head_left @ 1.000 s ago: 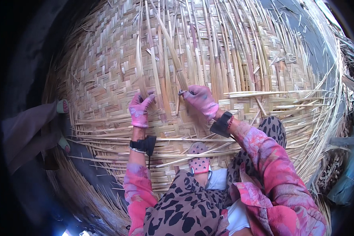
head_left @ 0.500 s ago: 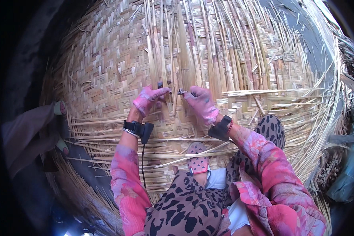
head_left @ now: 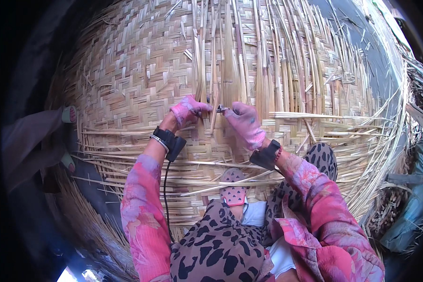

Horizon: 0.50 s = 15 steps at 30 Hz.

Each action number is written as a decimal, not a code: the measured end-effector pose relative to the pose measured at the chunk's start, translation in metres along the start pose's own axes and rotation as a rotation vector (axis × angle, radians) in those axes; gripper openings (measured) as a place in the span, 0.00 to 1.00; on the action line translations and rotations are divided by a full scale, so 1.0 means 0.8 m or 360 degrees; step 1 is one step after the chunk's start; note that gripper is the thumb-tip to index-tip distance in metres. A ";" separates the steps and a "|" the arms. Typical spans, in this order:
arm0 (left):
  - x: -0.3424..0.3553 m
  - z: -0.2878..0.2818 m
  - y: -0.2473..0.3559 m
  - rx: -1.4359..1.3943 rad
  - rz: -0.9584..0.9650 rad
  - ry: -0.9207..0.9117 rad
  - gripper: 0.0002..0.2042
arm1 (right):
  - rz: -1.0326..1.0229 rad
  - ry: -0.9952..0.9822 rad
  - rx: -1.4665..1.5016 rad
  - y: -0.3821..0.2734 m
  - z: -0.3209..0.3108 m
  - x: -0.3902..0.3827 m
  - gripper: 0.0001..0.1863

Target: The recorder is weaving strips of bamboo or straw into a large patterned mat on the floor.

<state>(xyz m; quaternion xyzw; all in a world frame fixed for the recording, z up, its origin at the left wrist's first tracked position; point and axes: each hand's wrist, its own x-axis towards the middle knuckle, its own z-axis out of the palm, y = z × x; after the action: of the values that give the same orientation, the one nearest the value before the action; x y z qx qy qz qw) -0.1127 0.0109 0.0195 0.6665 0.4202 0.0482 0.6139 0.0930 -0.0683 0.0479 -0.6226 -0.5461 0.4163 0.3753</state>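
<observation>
A wide woven mat of pale cane strips spreads under me, with loose long strips lying over it vertically in the middle. My left hand, in a pink glove, is bent down among these strips with fingers closed around some of them, partly hidden. Just right of it, my right hand, also pink-gloved, is closed on a small dark tool, mostly covered by the fingers, its end against the strips beside the left hand.
Another person's feet in light green footwear stand at the mat's left edge. My foot in a spotted sock rests on the mat below my hands. Horizontal loose strips cross the right side. A blue-green bundle and cane debris lie at far right.
My left hand has moved rightward and slightly up, closer to the right hand, and turned more sideways. My right hand has shifted slightly right, still closed on the dark tool.
</observation>
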 end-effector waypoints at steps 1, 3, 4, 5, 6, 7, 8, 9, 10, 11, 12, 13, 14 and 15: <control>-0.001 -0.003 -0.011 0.0002 -0.0005 0.0006 0.18 | -0.0003 -0.0005 0.0006 0.002 0.006 0.002 0.13; 0.007 0.002 0.001 -0.0464 -0.0738 0.0174 0.18 | 0.0041 0.0002 0.0064 0.013 0.010 0.007 0.13; 0.009 0.011 0.005 -0.0468 -0.0736 0.0164 0.18 | 0.0048 0.0005 0.0056 0.019 0.012 0.008 0.13; 0.008 0.019 0.010 -0.0491 -0.0718 0.0405 0.14 | 0.0106 0.0001 0.0090 0.022 0.014 0.011 0.13; 0.007 0.025 0.012 -0.0513 -0.0697 0.0645 0.14 | 0.0165 -0.0004 0.0123 0.025 0.016 0.015 0.13; 0.005 0.028 0.010 -0.0512 -0.0695 0.0646 0.14 | 0.0163 -0.0003 0.0123 0.028 0.017 0.019 0.13; 0.000 0.029 0.007 -0.0678 -0.0614 0.0591 0.14 | 0.0292 -0.0035 0.0100 0.027 0.020 0.022 0.12; -0.003 0.028 0.004 -0.0841 -0.0531 0.0534 0.14 | 0.0420 -0.0066 0.0076 0.026 0.024 0.025 0.11; -0.006 0.026 0.001 -0.0837 -0.0534 0.0538 0.14 | 0.0419 -0.0068 0.0082 0.024 0.030 0.027 0.11; -0.007 0.026 0.005 -0.0877 -0.0448 0.0495 0.15 | 0.0168 -0.0111 -0.0067 0.024 0.035 0.029 0.09; -0.008 0.027 0.008 -0.0917 -0.0361 0.0452 0.15 | -0.0085 -0.0154 -0.0216 0.024 0.036 0.030 0.07; -0.010 0.027 0.011 -0.0920 -0.0363 0.0449 0.15 | -0.0081 -0.0155 -0.0218 0.030 0.037 0.030 0.07; -0.012 0.024 0.016 -0.0857 -0.0359 0.0425 0.15 | -0.0255 -0.0349 -0.0434 0.032 0.040 0.032 0.06; -0.014 0.021 0.021 -0.0794 -0.0354 0.0400 0.16 | -0.0428 -0.0543 -0.0652 0.035 0.040 0.034 0.06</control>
<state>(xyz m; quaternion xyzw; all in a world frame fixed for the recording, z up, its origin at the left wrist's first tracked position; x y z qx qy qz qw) -0.1017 -0.0076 0.0353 0.4336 0.5386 0.1646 0.7034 0.0749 -0.0442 0.0069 -0.5284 -0.7515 0.3425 0.1966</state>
